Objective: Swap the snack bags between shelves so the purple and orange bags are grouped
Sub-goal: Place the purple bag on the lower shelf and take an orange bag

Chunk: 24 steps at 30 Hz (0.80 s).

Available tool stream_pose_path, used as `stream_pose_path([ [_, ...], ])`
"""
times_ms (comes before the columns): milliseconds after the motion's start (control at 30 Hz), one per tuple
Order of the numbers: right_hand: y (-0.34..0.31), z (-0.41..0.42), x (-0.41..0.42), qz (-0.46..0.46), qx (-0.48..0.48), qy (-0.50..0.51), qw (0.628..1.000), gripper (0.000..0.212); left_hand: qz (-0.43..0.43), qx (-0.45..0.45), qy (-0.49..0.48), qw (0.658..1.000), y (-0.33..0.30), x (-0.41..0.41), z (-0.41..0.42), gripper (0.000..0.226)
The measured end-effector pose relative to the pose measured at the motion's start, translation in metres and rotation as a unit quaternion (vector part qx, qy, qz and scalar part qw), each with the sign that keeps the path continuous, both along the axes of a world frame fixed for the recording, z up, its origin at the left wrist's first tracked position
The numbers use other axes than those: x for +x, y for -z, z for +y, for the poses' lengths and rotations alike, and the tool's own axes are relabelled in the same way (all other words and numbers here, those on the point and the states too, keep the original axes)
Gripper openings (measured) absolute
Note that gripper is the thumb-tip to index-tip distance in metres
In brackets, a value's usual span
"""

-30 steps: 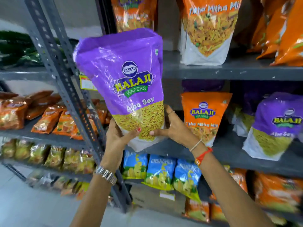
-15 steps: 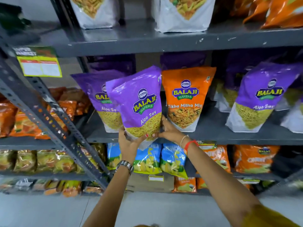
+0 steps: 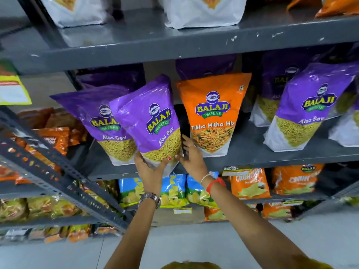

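A purple Aloo Sev bag (image 3: 153, 119) tilts over the front of the middle shelf (image 3: 252, 152), its base cupped by my left hand (image 3: 150, 169). My right hand (image 3: 191, 154) presses its right edge, fingers between it and an upright orange Tikha Mitha Mix bag (image 3: 213, 113) just to the right. Another purple bag (image 3: 101, 121) stands directly left, partly behind the held one. More purple bags (image 3: 307, 105) stand at the right of the same shelf. White bases of orange bags (image 3: 204, 12) show on the upper shelf (image 3: 174, 43).
A slotted grey upright (image 3: 64, 181) slants across the left. Below hang blue chip packs (image 3: 174, 193) and orange chip packs (image 3: 248, 185). A neighbouring rack at the left holds orange and yellow packets (image 3: 54, 140). A yellow price tag (image 3: 13, 90) hangs at the left.
The purple bag came down from in front of the upper shelf to the middle shelf, between the left purple bag and the orange bag. Both hands kept hold of its base.
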State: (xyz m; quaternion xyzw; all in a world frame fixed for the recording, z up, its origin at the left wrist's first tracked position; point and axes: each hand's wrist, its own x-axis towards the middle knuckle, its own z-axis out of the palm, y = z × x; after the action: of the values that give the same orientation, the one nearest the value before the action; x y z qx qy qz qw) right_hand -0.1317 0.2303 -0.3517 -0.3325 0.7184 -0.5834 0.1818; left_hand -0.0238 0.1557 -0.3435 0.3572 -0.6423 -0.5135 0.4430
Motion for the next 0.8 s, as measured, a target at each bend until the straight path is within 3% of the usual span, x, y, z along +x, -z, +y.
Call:
stream_pose_path([
  [100, -0.006, 0.018, 0.007, 0.049, -0.07, 0.161, 0.983, 0.045, -0.012, -0.055, -0.069, 0.996, 0.002, 0.004, 0.019, 0.091],
  [200, -0.012, 0.038, -0.007, 0.044, -0.127, 0.293, 0.947, 0.046, -0.011, -0.144, -0.121, 0.982, 0.008, 0.006, 0.049, 0.066],
  [267, -0.016, 0.049, -0.025, 0.052, -0.118, 0.347, 0.929, 0.06, -0.013, -0.178, -0.03, 0.983, 0.008, -0.002, 0.064, 0.045],
  [333, -0.018, 0.059, -0.043, 0.067, -0.076, 0.375, 0.922, 0.075, -0.034, -0.166, 0.113, 0.979, 0.005, -0.018, 0.074, 0.042],
  [400, -0.018, 0.067, -0.06, 0.052, -0.037, 0.348, 0.935, 0.095, -0.037, -0.087, 0.211, 0.973, -0.003, -0.04, 0.078, 0.064],
  [533, -0.01, 0.074, -0.089, -0.036, 0.024, 0.234, 0.971, 0.123, -0.067, 0.046, 0.251, 0.964, -0.013, -0.08, 0.072, 0.099],
  [633, -0.007, 0.077, -0.099, -0.082, 0.016, 0.161, 0.983, 0.114, -0.059, 0.111, 0.236, 0.964, -0.016, -0.1, 0.053, 0.098],
  [800, 0.0, 0.087, -0.101, -0.066, 0.053, 0.142, 0.986, 0.091, -0.12, 0.069, 0.276, 0.951, -0.021, -0.107, 0.045, 0.068],
])
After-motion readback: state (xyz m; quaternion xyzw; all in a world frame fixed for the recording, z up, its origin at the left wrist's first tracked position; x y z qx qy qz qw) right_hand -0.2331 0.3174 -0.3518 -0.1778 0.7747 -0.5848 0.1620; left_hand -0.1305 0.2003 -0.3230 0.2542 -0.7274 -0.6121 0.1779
